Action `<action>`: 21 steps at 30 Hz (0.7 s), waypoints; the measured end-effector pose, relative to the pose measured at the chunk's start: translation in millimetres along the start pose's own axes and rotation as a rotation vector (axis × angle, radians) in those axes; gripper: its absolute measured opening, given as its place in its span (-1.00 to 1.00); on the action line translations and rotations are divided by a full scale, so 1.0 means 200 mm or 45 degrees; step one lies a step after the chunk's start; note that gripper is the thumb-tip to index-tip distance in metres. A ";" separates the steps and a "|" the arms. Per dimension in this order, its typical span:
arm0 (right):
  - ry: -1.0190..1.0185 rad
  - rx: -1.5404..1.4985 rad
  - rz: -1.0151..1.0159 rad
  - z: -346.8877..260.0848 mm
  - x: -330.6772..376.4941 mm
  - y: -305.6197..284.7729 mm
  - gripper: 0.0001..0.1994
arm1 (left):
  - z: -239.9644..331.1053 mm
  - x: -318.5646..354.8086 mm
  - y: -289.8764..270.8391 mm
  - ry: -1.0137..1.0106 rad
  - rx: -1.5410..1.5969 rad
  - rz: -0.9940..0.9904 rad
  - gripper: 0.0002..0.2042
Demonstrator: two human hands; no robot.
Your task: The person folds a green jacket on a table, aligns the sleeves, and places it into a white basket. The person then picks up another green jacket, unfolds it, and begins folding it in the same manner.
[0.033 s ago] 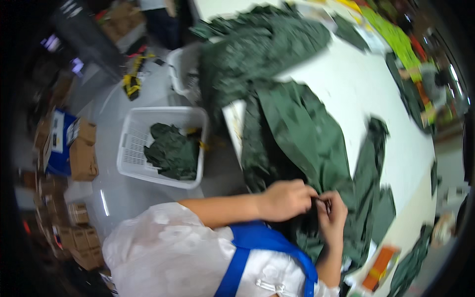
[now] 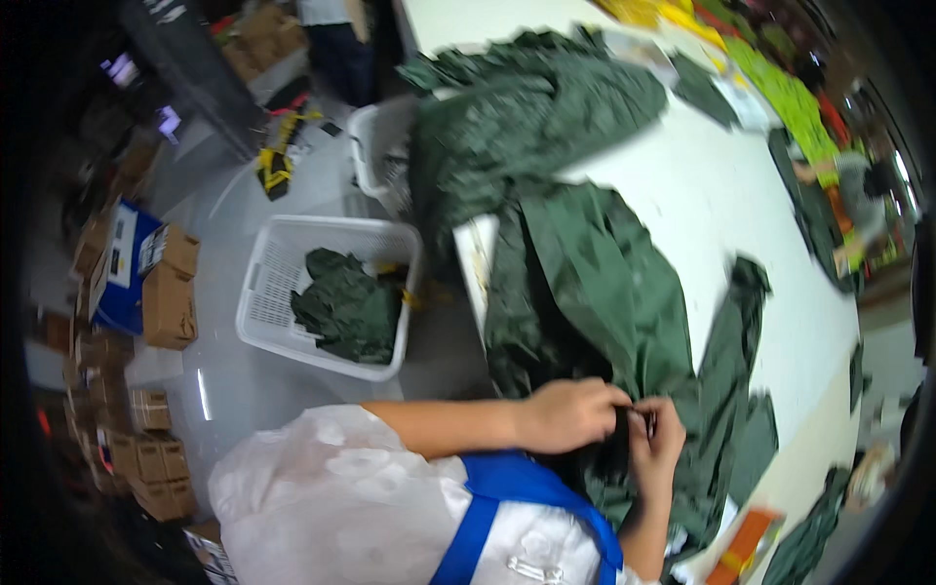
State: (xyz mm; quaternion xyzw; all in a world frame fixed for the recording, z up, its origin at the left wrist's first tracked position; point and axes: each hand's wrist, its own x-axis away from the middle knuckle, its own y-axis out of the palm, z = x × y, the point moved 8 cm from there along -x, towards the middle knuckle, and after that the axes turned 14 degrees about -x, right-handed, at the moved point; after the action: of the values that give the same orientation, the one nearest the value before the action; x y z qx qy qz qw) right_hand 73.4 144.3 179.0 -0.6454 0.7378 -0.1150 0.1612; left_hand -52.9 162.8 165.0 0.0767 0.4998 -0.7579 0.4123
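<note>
A dark green garment (image 2: 624, 283) of thin, slightly shiny cloth hangs over the near edge of the white table (image 2: 726, 180), one sleeve-like strip (image 2: 736, 302) stretching to the right. At its near edge my left hand (image 2: 575, 414) and my right hand (image 2: 658, 434) meet, both closed in a pinch on the cloth. The exact bit between the fingertips is too small to make out. Beyond it lies a larger heap of the same green cloth (image 2: 536, 107), hanging over the table's left side.
Left of the table, a white plastic basket (image 2: 283, 229) on the floor holds crumpled green cloth (image 2: 346, 307). Another white basket (image 2: 366, 146) stands behind it. Cardboard boxes (image 2: 169, 310) line the far left. An orange packet (image 2: 743, 546) lies at the lower right. A person (image 2: 336, 49) stands at the back.
The whole view has shifted slightly, so things sit a little lower and mostly further right in the picture. Both hands keep their pinch on the garment.
</note>
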 end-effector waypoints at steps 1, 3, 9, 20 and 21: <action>-0.048 -0.021 0.064 0.02 -0.02 0.00 -0.95 | -0.01 0.01 -0.01 -0.017 0.035 -0.025 -0.89; -0.084 -0.056 0.099 0.03 -0.01 0.04 -0.93 | -0.03 0.02 -0.05 -0.046 0.010 -0.087 -0.85; 0.096 -0.364 -0.127 0.09 0.01 0.08 -0.94 | -0.06 -0.18 -0.06 -0.006 -0.184 -0.425 -0.65; 0.713 1.007 1.191 0.68 1.06 -1.14 -0.30 | -0.38 -0.05 0.05 -0.800 0.630 -0.263 -0.81; 0.838 1.040 1.344 0.81 1.30 -1.24 -0.22 | -0.36 -0.04 0.08 -0.839 0.734 -0.210 -0.82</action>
State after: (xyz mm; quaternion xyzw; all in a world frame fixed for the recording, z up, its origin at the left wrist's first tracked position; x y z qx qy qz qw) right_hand 332.9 -141.2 100.8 -0.0260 0.8585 -0.4745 0.1928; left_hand -58.0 224.5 123.0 -0.0974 0.1145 -0.8805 0.4496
